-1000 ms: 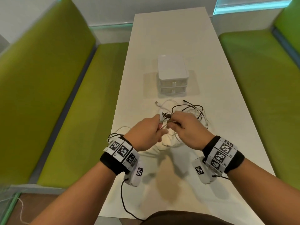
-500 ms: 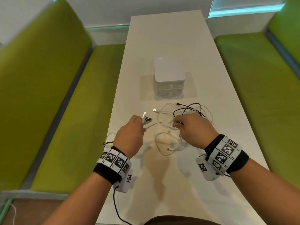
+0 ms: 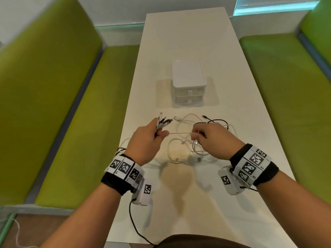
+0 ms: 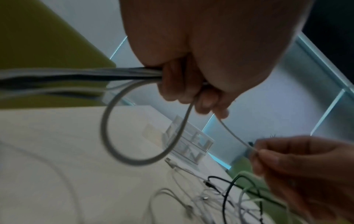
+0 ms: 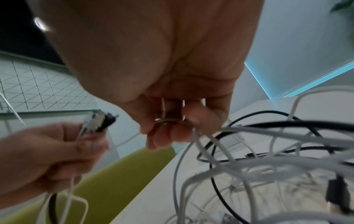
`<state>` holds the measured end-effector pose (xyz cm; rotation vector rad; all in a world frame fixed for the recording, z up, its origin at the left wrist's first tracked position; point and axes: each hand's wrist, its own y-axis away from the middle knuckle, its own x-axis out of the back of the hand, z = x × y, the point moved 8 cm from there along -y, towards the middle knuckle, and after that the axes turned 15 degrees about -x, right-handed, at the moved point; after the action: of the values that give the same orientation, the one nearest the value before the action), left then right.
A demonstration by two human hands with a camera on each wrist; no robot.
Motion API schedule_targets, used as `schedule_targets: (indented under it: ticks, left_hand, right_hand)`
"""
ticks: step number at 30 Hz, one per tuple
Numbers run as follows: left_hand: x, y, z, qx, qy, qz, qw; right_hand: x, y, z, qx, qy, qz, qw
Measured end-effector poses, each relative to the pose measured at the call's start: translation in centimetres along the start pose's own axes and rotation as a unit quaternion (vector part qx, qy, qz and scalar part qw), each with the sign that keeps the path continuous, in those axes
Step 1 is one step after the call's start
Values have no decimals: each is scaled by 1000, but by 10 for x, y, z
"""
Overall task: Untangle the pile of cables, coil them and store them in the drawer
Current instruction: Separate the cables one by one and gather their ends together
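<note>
A tangle of white and black cables (image 3: pixel 189 140) lies on the white table (image 3: pixel 188 42) in front of me. My left hand (image 3: pixel 157 130) grips a bunch of cable ends (image 3: pixel 163 120), white and black plugs sticking up from the fist (image 5: pixel 97 122). A thin white cable (image 3: pixel 180 133) runs taut from it to my right hand (image 3: pixel 196 136), which pinches that cable (image 4: pixel 235 136) above the pile. A small white two-drawer box (image 3: pixel 188 81) stands behind the pile, both drawers shut.
Green upholstered benches (image 3: pixel 53 104) (image 3: pixel 290 86) flank the narrow table on both sides. Some cable loops hang over the table's left edge (image 3: pixel 123 142). A black wrist-camera lead (image 3: pixel 136 224) trails off the near edge.
My hands, close together a second ago, have drawn apart. The left hand moved left with the bunch of plugs and pulled a white cable taut between the two hands.
</note>
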<state>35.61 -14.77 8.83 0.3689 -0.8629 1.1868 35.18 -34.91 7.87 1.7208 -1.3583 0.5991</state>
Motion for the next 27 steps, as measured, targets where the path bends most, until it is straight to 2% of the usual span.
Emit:
schedule_targets:
  ticks: [3, 5, 8, 11, 14, 15, 17, 19, 21, 22, 25, 27]
  left_hand:
    - [-13, 1, -10, 13, -102, -76, 992]
    - [-15, 0, -3, -14, -141, -77, 987]
    - [-19, 0, 18, -70, -63, -55, 994]
    - [-32, 4, 30, -52, 43, -91, 994]
    - [-14, 0, 29, -30, 82, -13, 996]
    - [-5, -1, 26, -20, 92, 19, 995]
    - [9, -1, 14, 8, 95, 54, 994]
    - [15, -1, 4, 26, 33, 36, 998]
    - [15, 1, 0, 33, -54, 5, 998]
    - [16, 2, -1, 32, -78, 5, 996]
    - [20, 2, 0, 25, -61, 41, 997]
    - [24, 3, 0, 26, -34, 66, 997]
  right_hand:
    - [4, 5, -11, 48, -60, 7, 997]
    - [8, 6, -10, 35, -94, 27, 995]
    - [1, 6, -5, -12, -33, 20, 999]
    - [3, 9, -10, -18, -8, 49, 999]
    - [14, 8, -6, -49, 85, 114, 989]
    - [15, 7, -3, -52, 95, 113, 988]
    - [8, 5, 4, -37, 49, 56, 997]
    - [2, 3, 8, -22, -9, 0, 1000]
    - [3, 2, 11, -38, -1, 5, 999]
    - [4, 1, 14, -55, 37, 24, 998]
    - [6, -1, 13, -59, 153, 86, 983]
    - [0, -2, 12, -47, 135, 61, 988]
